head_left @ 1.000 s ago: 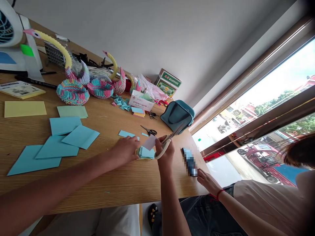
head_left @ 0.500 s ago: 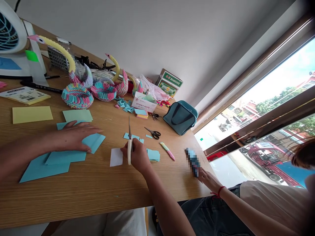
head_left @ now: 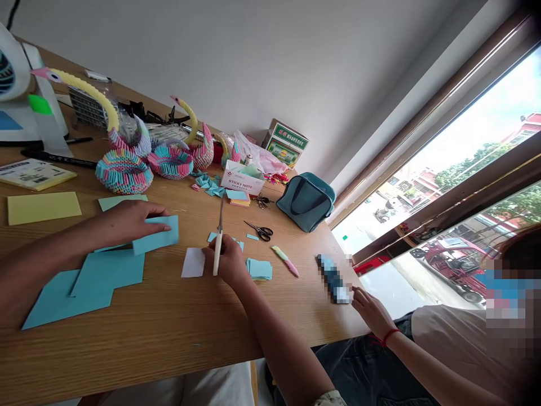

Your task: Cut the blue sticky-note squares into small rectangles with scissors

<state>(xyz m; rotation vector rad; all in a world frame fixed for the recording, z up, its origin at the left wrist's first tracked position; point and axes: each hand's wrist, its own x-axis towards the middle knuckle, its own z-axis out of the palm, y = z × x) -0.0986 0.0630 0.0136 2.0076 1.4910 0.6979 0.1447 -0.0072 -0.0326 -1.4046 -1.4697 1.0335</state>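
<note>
Between the thumb and fingers of my left hand [head_left: 135, 223] is a small blue paper [head_left: 163, 235], raised over larger blue sheets [head_left: 116, 270] on the table. My right hand [head_left: 228, 259] grips white-handled scissors [head_left: 218, 251], their blades pointing away from me. A small white paper [head_left: 193, 263] lies just left of that hand. To its right sits a small stack of blue papers [head_left: 259, 269]. Blue offcuts lie beyond my right hand, partly hidden by it.
Folded-paper swans [head_left: 124, 169], a sticky note box [head_left: 243, 177] and a teal bag [head_left: 306, 202] stand at the back. Black scissors [head_left: 262, 231] and a pastel cutter [head_left: 285, 261] lie mid-table. Another person's hand [head_left: 374, 310] rests at the right edge beside a blurred phone-like object.
My left hand has closed on a small blue paper and lifted it off the sheets. My right hand stays near the white paper with the scissors. The person's hand has shifted off the blurred object.
</note>
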